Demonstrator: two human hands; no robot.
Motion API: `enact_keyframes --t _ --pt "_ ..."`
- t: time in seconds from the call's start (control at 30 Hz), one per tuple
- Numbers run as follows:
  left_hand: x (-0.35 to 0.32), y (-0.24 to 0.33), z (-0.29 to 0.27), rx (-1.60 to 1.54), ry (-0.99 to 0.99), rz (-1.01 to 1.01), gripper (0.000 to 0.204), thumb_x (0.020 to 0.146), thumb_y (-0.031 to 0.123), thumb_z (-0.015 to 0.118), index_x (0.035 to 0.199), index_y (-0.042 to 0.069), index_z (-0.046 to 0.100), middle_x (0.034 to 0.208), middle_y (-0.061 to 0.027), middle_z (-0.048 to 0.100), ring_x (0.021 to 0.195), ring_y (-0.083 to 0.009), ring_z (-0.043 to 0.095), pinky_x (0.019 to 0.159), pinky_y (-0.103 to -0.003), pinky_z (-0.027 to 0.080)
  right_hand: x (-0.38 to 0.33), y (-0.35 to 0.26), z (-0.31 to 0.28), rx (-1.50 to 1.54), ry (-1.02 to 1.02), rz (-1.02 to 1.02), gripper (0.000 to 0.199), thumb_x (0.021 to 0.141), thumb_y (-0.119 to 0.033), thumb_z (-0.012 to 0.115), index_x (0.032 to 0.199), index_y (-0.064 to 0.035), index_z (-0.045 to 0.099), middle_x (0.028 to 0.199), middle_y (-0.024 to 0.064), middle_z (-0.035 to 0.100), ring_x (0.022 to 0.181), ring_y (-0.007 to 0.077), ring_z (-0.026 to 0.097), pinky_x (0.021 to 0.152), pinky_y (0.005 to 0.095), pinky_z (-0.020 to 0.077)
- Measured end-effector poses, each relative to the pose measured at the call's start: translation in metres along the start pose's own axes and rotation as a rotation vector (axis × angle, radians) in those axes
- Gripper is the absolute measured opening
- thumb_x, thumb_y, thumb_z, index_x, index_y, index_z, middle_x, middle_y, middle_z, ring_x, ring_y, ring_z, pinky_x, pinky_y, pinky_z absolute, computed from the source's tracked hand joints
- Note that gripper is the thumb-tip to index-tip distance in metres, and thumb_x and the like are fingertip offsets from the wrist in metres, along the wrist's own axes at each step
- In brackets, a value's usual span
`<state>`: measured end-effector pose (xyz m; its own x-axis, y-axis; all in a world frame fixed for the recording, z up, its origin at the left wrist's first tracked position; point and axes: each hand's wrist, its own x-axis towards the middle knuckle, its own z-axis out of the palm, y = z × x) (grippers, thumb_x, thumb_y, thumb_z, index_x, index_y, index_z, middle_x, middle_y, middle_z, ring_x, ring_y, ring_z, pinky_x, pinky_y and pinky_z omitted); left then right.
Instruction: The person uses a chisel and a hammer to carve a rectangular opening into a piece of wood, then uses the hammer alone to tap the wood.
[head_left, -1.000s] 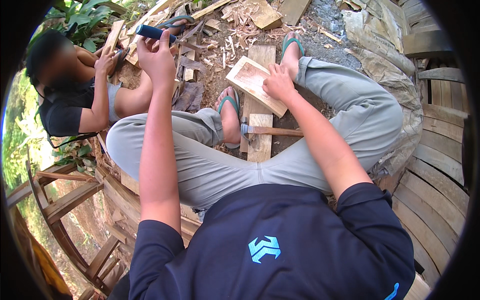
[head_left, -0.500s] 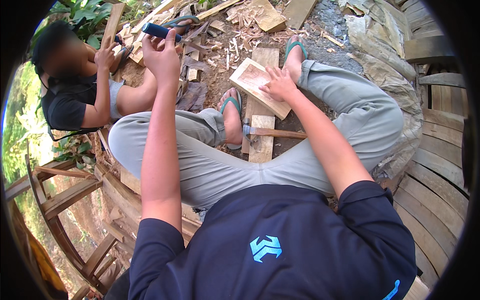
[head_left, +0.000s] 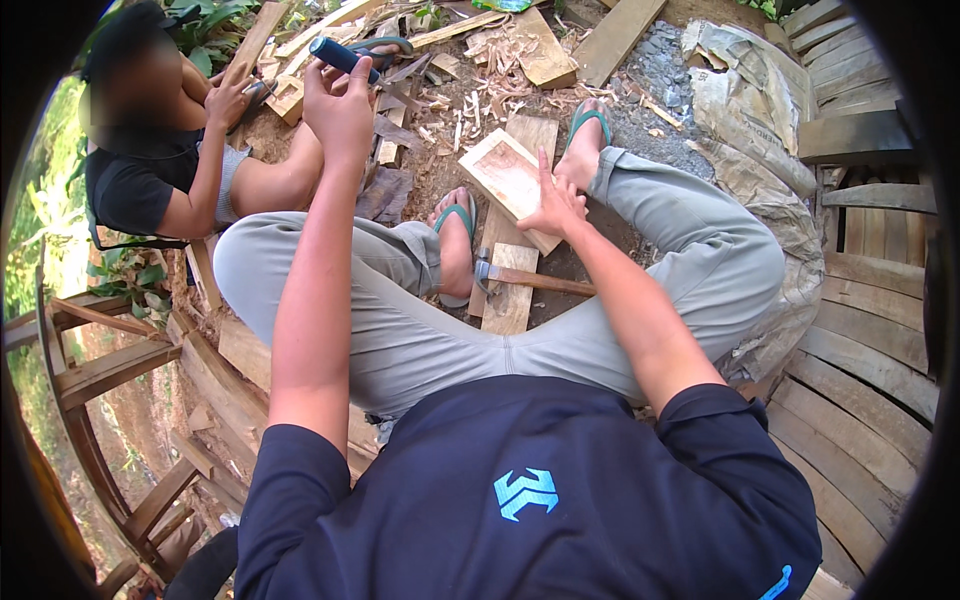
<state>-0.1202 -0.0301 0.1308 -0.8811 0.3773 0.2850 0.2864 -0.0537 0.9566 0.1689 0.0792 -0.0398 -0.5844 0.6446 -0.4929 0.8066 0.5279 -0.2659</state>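
Observation:
My left hand [head_left: 338, 105] is raised at the upper left, its fingers closed around the dark blue cylindrical handle [head_left: 343, 56] of a tool. I cannot clearly tell the tool's working end from the clutter behind it. My right hand [head_left: 557, 205] grips the right edge of a pale wooden block [head_left: 490, 165] with a shallow recess cut in its top. The block lies tilted across a board [head_left: 532, 130] between my feet. Nearer to me, a claw hammer [head_left: 540, 281] with a wooden handle rests across a small wood piece [head_left: 508, 310].
A person in a dark shirt [head_left: 150, 190] sits at the left, holding a wooden strip [head_left: 255, 45]. Wood shavings [head_left: 480, 95] and offcuts litter the ground ahead. A torn sack [head_left: 740, 120] lies at the right beside a slatted wooden structure [head_left: 860, 330].
My right hand has shifted from lying flat on the block's top to holding its right edge, uncovering more of the recess. The left hand still holds the blue handle, now slightly further right in view.

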Motion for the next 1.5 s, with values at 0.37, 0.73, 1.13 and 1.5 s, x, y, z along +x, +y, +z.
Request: enact_keyframes --t 0.37,0.73,1.13,1.5 --pt "-0.001 -0.003 0.005 -0.061 -0.012 -0.039 0.032 0.092 0.011 0.076 0.115 0.002 0.056 0.103 -0.0096 0.069 0.080 -0.0126 0.069 0.053 -0.025 0.054 0.023 -0.002 0.012 0.153 0.087 0.140 0.155 0.060 -0.061 0.088 0.160 -0.0162 -0.022 0.156 0.0319 0.033 0.138 0.0516 0.040 0.111 0.0615 0.0356" --pt "-0.003 -0.005 0.006 -0.019 -0.016 -0.013 0.031 0.092 0.011 0.076 0.114 0.001 0.057 0.104 -0.0093 0.070 0.085 -0.0138 0.070 0.056 -0.025 0.057 0.009 -0.017 0.009 0.079 0.003 0.195 0.147 0.061 -0.066 0.087 0.163 -0.0165 -0.008 0.152 0.0280 0.033 0.136 0.0460 0.043 0.107 0.0579 0.0424" --pt "-0.003 -0.006 0.005 0.016 0.004 0.022 0.032 0.092 0.012 0.077 0.114 0.000 0.058 0.099 -0.0080 0.070 0.072 -0.0105 0.065 0.051 -0.025 0.051 0.035 0.002 0.007 0.245 -0.024 0.249 0.071 0.093 -0.049 0.062 0.153 -0.0191 0.038 0.138 0.0243 0.058 0.123 0.0390 0.060 0.098 0.0514 0.0505" --pt "-0.002 -0.010 0.003 0.040 0.002 0.015 0.032 0.091 0.012 0.078 0.113 0.000 0.058 0.097 -0.0080 0.071 0.074 -0.0112 0.066 0.053 -0.025 0.052 0.000 -0.036 0.022 -0.185 0.021 -0.318 0.091 0.076 -0.059 0.077 0.141 -0.0004 0.051 0.128 0.0196 0.061 0.129 0.0343 0.054 0.115 0.0558 0.0333"
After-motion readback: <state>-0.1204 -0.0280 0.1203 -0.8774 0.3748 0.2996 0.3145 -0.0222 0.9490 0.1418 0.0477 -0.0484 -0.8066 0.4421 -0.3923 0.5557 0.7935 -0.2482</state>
